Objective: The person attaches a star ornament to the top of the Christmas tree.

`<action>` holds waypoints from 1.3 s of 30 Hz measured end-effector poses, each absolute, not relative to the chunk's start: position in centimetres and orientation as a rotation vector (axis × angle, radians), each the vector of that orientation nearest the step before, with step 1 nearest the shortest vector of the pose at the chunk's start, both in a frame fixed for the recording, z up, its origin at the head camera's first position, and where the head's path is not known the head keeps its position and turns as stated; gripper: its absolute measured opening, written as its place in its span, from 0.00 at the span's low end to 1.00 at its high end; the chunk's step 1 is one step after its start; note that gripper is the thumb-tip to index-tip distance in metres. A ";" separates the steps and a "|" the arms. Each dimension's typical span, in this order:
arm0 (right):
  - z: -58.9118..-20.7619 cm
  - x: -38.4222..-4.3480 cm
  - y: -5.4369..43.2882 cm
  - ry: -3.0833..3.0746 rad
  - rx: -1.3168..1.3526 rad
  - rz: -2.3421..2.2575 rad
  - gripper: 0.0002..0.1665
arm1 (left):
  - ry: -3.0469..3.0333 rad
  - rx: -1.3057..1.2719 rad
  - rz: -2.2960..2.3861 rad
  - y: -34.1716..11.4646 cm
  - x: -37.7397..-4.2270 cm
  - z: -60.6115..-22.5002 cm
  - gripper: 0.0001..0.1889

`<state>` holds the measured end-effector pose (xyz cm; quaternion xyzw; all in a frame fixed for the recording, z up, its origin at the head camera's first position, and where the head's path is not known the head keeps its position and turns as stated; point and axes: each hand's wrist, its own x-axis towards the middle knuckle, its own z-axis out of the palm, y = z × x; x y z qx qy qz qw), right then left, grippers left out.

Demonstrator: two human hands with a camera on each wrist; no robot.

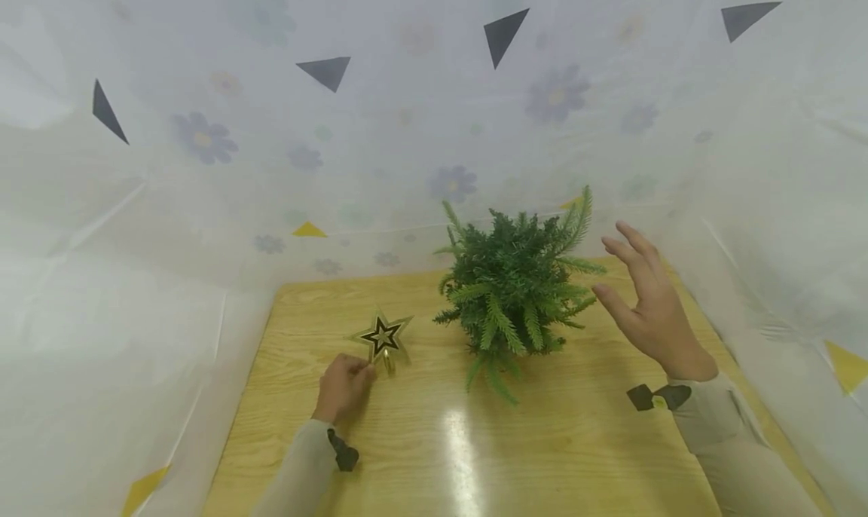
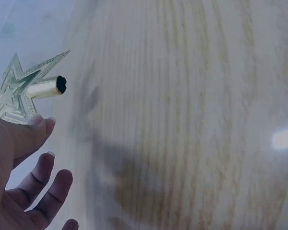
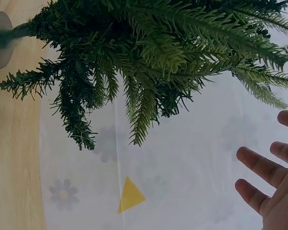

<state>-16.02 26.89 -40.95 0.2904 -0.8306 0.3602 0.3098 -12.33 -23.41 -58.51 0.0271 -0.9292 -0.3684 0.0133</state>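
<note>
Between thumb and fingers my left hand (image 1: 344,386) pinches one point of a gold star tree topper (image 1: 382,338). A short hollow tube (image 2: 47,87) sticks out from the star's back, its dark opening visible in the left wrist view. To the right stands a small artificial Christmas tree (image 1: 518,283) with dark green needles and lighter sprigs. My right hand (image 1: 647,302) is raised at the tree's right side, fingers spread and holding nothing. In the right wrist view those fingers (image 3: 261,165) are near the branch tips, and the tree's round base (image 3: 1,40) shows.
The tree stands on a light wooden table (image 1: 420,442) with a bright reflection near its front. White sheeting (image 1: 380,155) printed with flowers rises behind and along both sides, with black and yellow triangles on it.
</note>
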 end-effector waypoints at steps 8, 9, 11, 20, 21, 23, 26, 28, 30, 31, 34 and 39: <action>-40.9 -16.5 26.4 -2.144 0.782 0.919 0.43 | -2.801 0.050 -1.192 -23.4 -12.8 -57.3 0.07; -40.9 -16.5 26.3 -2.141 0.785 0.914 0.42 | -2.790 0.046 -1.207 -23.3 -12.9 -57.1 0.07; -40.8 -16.6 26.3 -2.128 0.794 0.908 0.42 | -2.769 0.052 -1.246 -23.3 -13.0 -56.7 0.07; -40.6 -17.1 25.9 -2.072 0.825 0.901 0.39 | -2.672 0.056 -1.466 -23.0 -13.4 -54.8 0.11; -40.6 -17.2 25.9 -2.071 0.826 0.899 0.39 | -2.664 0.061 -1.494 -22.9 -13.5 -54.6 0.11; -40.5 -17.3 25.8 -2.072 0.828 0.899 0.39 | -2.643 0.087 -1.553 -22.8 -13.6 -54.1 0.12; -40.5 -17.4 25.7 -2.063 0.831 0.910 0.39 | -2.608 0.127 -1.620 -22.5 -13.7 -53.5 0.13; -40.4 -17.5 25.6 -2.054 0.832 0.921 0.39 | -2.584 0.143 -1.664 -22.3 -13.7 -53.1 0.13; -40.4 -17.6 25.5 -2.037 0.836 0.936 0.38 | -2.564 0.140 -1.694 -22.1 -13.8 -52.8 0.13; -40.4 -17.7 25.4 -2.031 0.838 0.944 0.38 | -2.555 0.133 -1.708 -22.1 -13.8 -52.6 0.13; -40.3 -18.0 25.2 -2.022 0.841 0.964 0.39 | -2.523 0.119 -1.759 -21.9 -13.9 -52.1 0.14; -40.1 -18.2 24.9 -2.022 0.842 0.985 0.38 | -2.465 0.084 -1.834 -21.5 -14.0 -51.3 0.13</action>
